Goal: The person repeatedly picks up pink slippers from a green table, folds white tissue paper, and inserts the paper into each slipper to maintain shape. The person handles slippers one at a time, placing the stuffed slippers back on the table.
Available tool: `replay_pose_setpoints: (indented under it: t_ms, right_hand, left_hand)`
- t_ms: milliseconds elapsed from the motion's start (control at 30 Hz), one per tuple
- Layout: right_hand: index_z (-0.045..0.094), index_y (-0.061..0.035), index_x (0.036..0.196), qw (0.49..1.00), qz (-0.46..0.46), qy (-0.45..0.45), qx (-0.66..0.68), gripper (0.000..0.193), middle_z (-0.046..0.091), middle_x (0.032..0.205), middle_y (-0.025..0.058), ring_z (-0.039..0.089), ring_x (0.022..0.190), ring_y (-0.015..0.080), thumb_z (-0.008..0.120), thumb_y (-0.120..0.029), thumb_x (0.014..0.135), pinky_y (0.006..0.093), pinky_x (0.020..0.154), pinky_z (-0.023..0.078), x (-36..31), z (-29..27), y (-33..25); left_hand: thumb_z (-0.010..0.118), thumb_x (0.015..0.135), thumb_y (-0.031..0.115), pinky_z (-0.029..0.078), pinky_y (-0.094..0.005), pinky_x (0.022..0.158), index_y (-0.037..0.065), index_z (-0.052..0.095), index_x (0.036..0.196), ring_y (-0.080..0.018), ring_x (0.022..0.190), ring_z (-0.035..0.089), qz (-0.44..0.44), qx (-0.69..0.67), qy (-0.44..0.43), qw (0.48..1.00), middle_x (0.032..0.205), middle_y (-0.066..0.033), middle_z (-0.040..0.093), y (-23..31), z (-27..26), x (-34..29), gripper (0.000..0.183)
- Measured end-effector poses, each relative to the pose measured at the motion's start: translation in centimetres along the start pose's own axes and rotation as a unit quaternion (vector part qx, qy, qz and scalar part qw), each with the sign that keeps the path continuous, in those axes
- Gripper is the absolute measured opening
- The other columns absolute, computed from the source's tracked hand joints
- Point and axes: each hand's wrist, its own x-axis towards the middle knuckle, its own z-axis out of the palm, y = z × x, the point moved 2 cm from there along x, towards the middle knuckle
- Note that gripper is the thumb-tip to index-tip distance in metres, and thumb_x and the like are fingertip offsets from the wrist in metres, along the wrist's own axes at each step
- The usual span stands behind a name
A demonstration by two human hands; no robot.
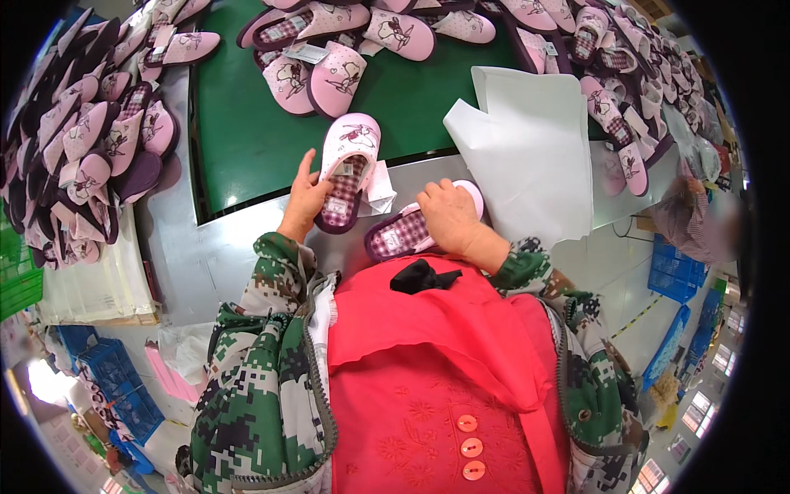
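Observation:
In my left hand [308,200] is a pink slipper [349,170] with a printed cartoon figure and a purple checked insole. Its toe points away from me, and my fingers grip it at the left edge near the heel. A white tag or paper [379,189] shows beside it on the right. My right hand [451,217] is closed over the upper of a second slipper [398,235], which lies slanted at the table's near edge with its heel to the left. The fingertips of that hand are partly hidden against the upper.
Many similar slippers are heaped at the left [90,160], along the far side [337,74] and at the right [621,123]. A white sheet [527,156] lies over the green belt [239,148] and metal edge. Another person [695,214] is at the far right, near blue crates [675,267].

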Motion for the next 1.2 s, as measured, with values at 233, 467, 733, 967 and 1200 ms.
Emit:
replay_pose_setpoints:
  t_ms: [233, 467, 733, 967, 1200]
  right_hand:
    - [0.061, -0.0112, 0.076, 0.965, -0.165, 0.202, -0.014, 0.009, 0.055, 0.084, 0.0017, 0.052, 0.085, 0.0209, 0.057, -0.014, 0.067, 0.0320, 0.070, 0.042, 2.8, -5.7, 1.4]
    - [0.056, -0.0090, 0.105, 0.958, -0.168, 0.206, 0.105, 0.033, 0.053, 0.113, 0.0095, 0.051, 0.101, 0.0277, 0.055, -0.003, 0.072, 0.0376, 0.087, 0.041, 7.7, -2.7, 4.2]
    - [0.043, -0.0111, 0.120, 0.934, 0.104, 0.107, 0.325, 0.050, 0.051, 0.102, 0.0183, 0.054, 0.092, 0.0361, 0.061, -0.018, 0.074, 0.0422, 0.081, 0.045, 6.4, 5.9, 6.4]
    - [0.046, -0.0096, 0.118, 0.933, 0.123, 0.095, 0.326, 0.052, 0.052, 0.102, 0.0159, 0.054, 0.095, 0.0341, 0.065, -0.027, 0.073, 0.0408, 0.081, 0.046, 6.5, 4.6, 6.2]
    - [0.045, -0.0141, 0.122, 0.962, 0.229, 0.070, 0.129, 0.058, 0.042, 0.118, 0.0124, 0.055, 0.099, 0.0309, 0.069, -0.027, 0.071, 0.0417, 0.079, 0.049, -0.2, 0.8, 13.5]
  left_hand:
    - [0.042, 0.080, -0.005, 0.054, -0.0321, 0.077, 0.002, 0.035, 0.132, -0.0197, 0.090, 0.061, 0.005, -0.184, -0.010, 0.983, 0.112, -0.0141, 0.056, -2.1, -1.3, -1.6, 0.053]
    - [0.044, 0.076, -0.004, 0.048, -0.0313, 0.082, 0.002, 0.024, 0.137, -0.0217, 0.097, 0.057, 0.074, -0.074, 0.071, 0.992, 0.117, -0.0151, 0.053, -3.0, -0.3, -1.1, 0.064]
    - [0.055, 0.075, 0.018, 0.047, -0.0405, 0.075, 0.002, 0.047, 0.121, -0.0336, 0.081, 0.062, 0.001, 0.376, 0.057, 0.925, 0.087, -0.0199, 0.064, -3.7, 1.4, -2.4, 0.048]
    - [0.052, 0.081, 0.021, 0.045, -0.0395, 0.078, 0.000, 0.045, 0.123, -0.0324, 0.086, 0.060, 0.084, 0.324, 0.204, 0.920, 0.101, -0.0225, 0.060, -4.7, 1.7, -1.0, 0.047]
    - [0.058, 0.081, 0.022, 0.045, -0.0337, 0.080, -0.001, 0.052, 0.117, -0.0272, 0.091, 0.056, 0.148, 0.398, 0.161, 0.891, 0.105, -0.0193, 0.056, -5.3, 0.8, -2.6, 0.043]
